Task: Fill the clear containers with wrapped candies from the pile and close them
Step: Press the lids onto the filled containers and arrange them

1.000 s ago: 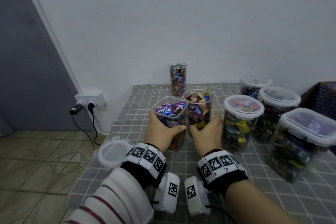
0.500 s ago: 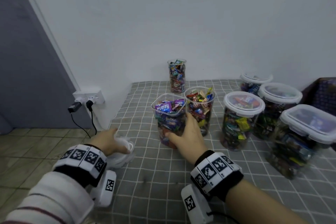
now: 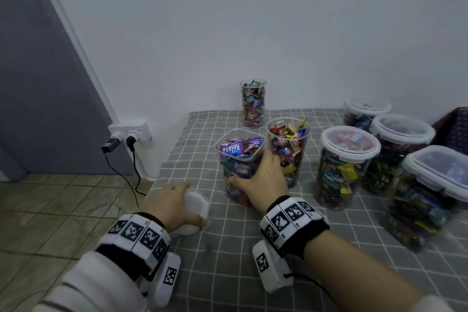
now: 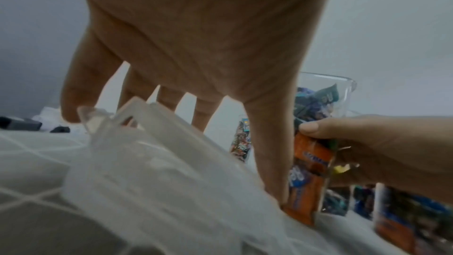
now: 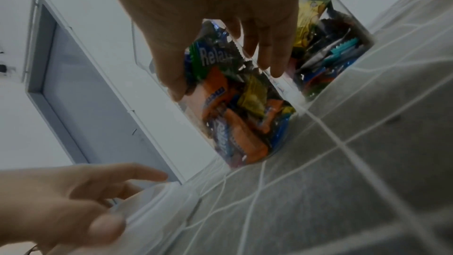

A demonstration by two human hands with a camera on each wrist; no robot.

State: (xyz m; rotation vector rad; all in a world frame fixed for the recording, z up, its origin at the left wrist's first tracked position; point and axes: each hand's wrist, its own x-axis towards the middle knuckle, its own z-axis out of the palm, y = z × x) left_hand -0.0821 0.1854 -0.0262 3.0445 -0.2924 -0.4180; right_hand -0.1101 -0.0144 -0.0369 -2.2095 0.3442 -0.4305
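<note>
Right hand [image 3: 260, 180] is curling thumb and fingers around the square tub [image 3: 239, 159], open and full of candies, at table [image 3: 228, 248] centre. At its 8 o'clock, left hand [image 3: 172, 206] is spreading fingers over a loose lid [image 3: 196, 204], gripping its edges. Four jars at 3 o'clock are standing lidded [image 3: 350, 143]. By my judgement, three filled, open containers are awaiting lids: the tub, the round jar [image 3: 288, 149] touching it, and the tall jar [image 3: 253, 104] at 12 o'clock.

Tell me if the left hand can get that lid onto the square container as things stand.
Probably yes. The left hand already grips the lid, the square container beside it has an open top, and the right hand holds only its side.
</note>
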